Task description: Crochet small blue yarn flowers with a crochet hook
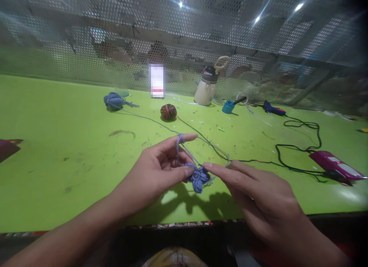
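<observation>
My left hand (163,163) pinches a small blue crochet flower (197,179) between thumb and fingers, above the front part of the table. Blue yarn (180,140) loops round its raised index finger. My right hand (258,190) is closed on a crochet hook (199,165); only a bit of its metal tip shows at the flower's upper edge, the rest hidden by the fingers. From the flower and finger, a strand runs back to a blue yarn ball (113,101) at the far left. Part of the flower is covered by my left thumb.
On the green table (71,156) lie a multicoloured yarn ball (168,112), a beige bottle (205,89), a blue tape roll (228,107), a glue gun (274,108) with black cord and a magenta packet (336,165). A phone (157,81) leans against the perforated metal panel (115,41).
</observation>
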`<state>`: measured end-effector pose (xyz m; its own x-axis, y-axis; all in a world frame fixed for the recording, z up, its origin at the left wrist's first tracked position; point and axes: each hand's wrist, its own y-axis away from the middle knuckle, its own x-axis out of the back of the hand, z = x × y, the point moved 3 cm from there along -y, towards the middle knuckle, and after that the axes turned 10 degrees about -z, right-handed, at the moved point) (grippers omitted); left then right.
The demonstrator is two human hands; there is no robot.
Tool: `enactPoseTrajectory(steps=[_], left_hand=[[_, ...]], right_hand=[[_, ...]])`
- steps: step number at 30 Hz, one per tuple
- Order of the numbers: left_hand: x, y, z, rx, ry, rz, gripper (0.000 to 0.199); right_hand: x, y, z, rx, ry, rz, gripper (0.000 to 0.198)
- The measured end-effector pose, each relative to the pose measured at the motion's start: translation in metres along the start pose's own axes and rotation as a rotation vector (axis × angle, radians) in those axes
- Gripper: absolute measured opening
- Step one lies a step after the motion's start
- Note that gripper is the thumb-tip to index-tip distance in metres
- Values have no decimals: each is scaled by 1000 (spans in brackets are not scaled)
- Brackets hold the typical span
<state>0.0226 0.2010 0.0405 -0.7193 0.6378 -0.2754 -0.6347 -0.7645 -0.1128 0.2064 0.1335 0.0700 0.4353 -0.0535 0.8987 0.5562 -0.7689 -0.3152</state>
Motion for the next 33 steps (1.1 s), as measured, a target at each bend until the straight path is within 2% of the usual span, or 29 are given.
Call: enactPoseTrajectory(steps=[9, 18, 23, 33], left_hand=[[-3, -1, 2, 38, -20, 48, 49], [-4, -1, 4, 39, -70, 39, 45], [-7, 0, 6, 49, -66, 52, 43], [-4, -1, 3, 48, -29, 17, 55]], right_hand=[[-5, 2, 5, -3, -38, -22, 51], [0, 1, 4, 39, 41, -52, 49], [-2, 1, 7, 32, 5, -51, 49], [-5, 2, 9, -9, -116, -31, 49]])
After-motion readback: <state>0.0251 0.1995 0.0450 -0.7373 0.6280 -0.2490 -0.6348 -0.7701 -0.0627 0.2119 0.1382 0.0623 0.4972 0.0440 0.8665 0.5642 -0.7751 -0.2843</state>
